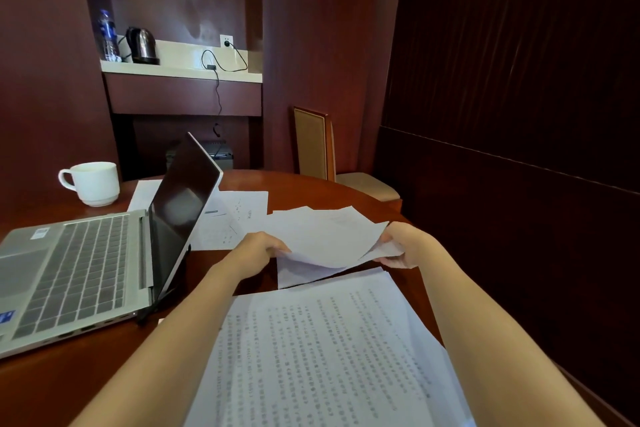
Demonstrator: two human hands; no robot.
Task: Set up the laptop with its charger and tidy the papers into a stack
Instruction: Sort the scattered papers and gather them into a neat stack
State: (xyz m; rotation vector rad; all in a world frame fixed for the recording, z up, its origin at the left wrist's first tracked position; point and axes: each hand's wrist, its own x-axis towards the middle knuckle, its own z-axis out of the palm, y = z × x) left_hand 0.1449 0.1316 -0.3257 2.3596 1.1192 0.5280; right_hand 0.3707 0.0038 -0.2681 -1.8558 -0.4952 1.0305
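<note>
You hold a few loose sheets (325, 239) lifted just off the surface (311, 185), one side in each grip. Your left hand (259, 250) curls its fingers over the left edge, and your right hand (405, 246) pinches the right corner. The sheets sag in the middle and fan apart at the right corner, so they look only loosely squared.

That fanning is the main risk. If you carry them as they are, a lower sheet may slip out of the right grip and slide toward the far edge of the surface. Pulling your hands apart to flatten the sag could crease or tear the paper.

The printed stack (322, 357) lies just in front of you, with its own sheets skewed. Setting the lifted ones on it unaligned would likely push its top pages askew.

More papers (239, 215) lie partly under the open laptop (79, 267), whose screen leans well back. Tugging them out could shift it or nudge it toward the mug (93, 184) behind.

The charger brick (210, 66) sits on the shelf, plugged into the wall socket (226, 42). Its cable (219, 97) hangs down behind the screen, and you cannot tell whether it reaches the laptop.
</note>
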